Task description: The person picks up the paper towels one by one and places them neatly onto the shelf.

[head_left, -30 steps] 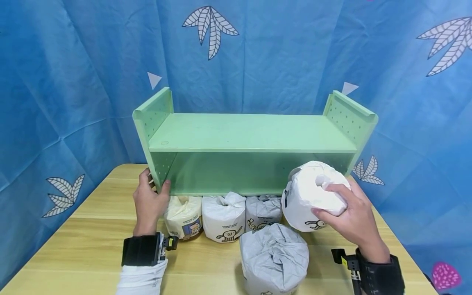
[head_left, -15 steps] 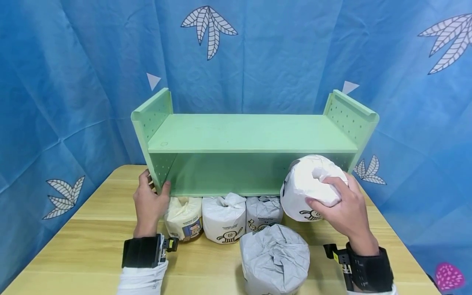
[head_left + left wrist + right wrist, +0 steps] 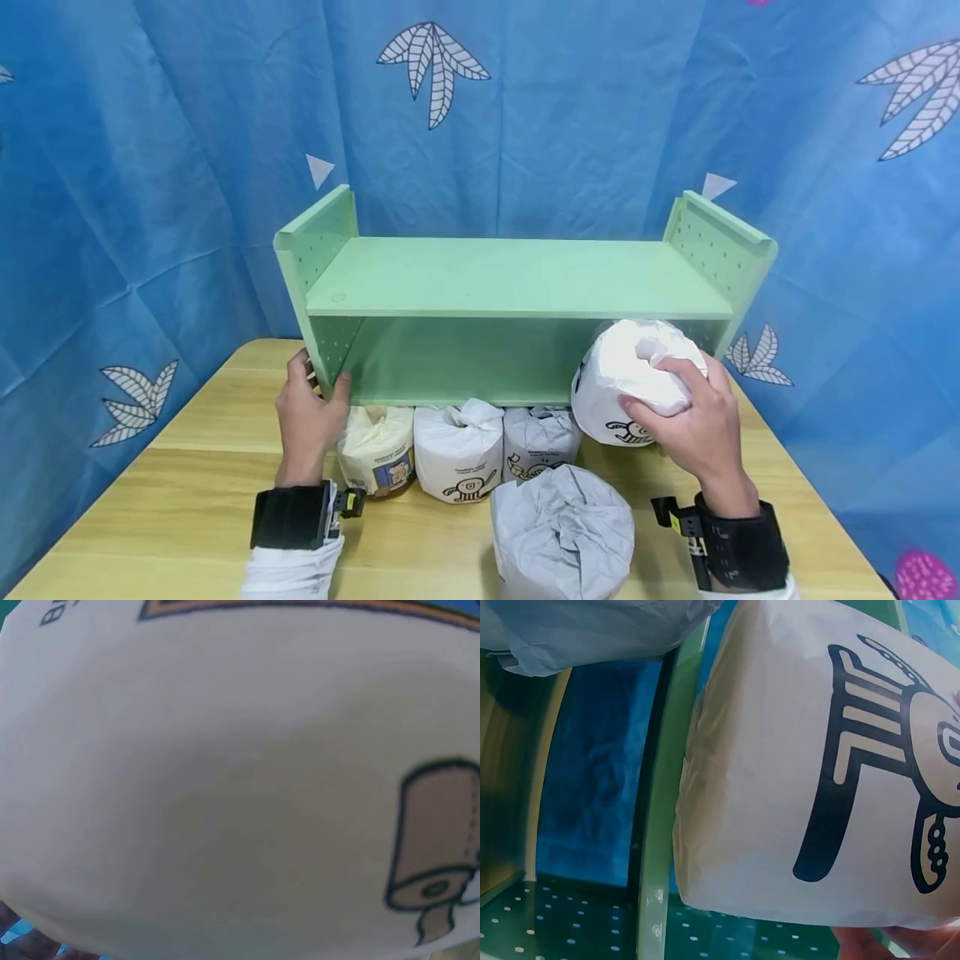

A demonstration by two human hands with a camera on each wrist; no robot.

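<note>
A blue leaf-print curtain surrounds a wooden table, where a green shelf unit stands. From left to right, the left hand clamps the unit's left side panel. A cream roll, a white roll and a grey roll stand along the lower board's front edge. A front roll, also grey, partly obscures the grey one. The right hand grips the raised roll, white and tilted, at the lower board's right end; board contact cannot be determined.
</note>
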